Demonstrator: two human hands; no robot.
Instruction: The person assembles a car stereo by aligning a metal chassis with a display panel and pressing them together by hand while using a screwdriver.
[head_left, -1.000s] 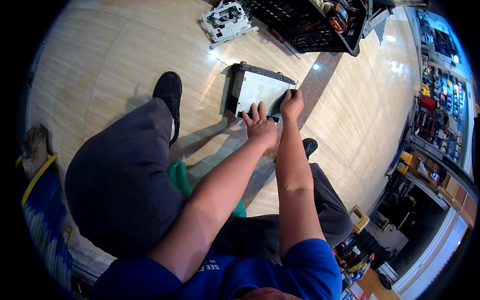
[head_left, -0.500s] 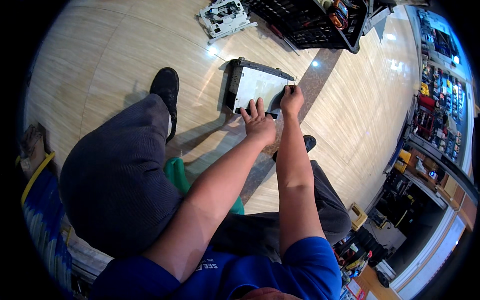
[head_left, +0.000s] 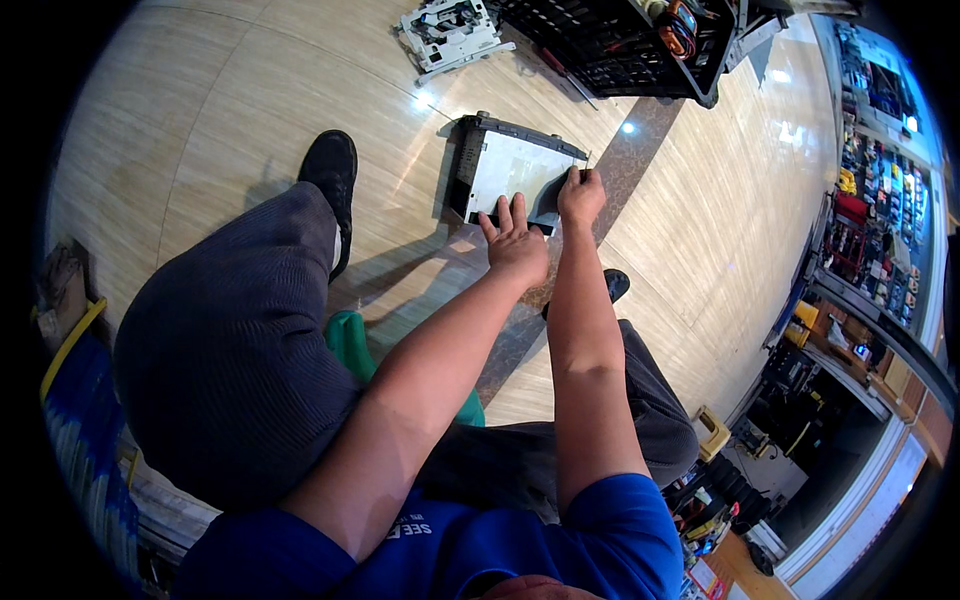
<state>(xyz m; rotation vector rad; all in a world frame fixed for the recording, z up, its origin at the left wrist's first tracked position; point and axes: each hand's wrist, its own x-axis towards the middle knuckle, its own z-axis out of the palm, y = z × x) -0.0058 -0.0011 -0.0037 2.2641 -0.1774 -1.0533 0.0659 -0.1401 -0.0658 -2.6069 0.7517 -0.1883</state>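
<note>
On the floor in front of me sits a box-shaped electronic unit (head_left: 510,165) with a pale metal top, dark sides and a dark panel along its far edge. My left hand (head_left: 518,250) rests at its near edge, fingers spread over the top plate. At the right edge of the unit, my right hand (head_left: 580,195) is closed in a pinch. A thin sliver shows just beyond its fingertips by the unit's far right corner, too small to name.
A black plastic crate (head_left: 620,50) with cables stands beyond the unit. Left of it lies a white metal frame (head_left: 450,35), with a thin rod-like tool (head_left: 568,78) near the crate. My shoe (head_left: 330,165) is at the left, and crowded shelves (head_left: 880,200) line the right.
My right hand has moved very slightly at the unit's right edge. The unit and my left hand stay nearly as they were.
</note>
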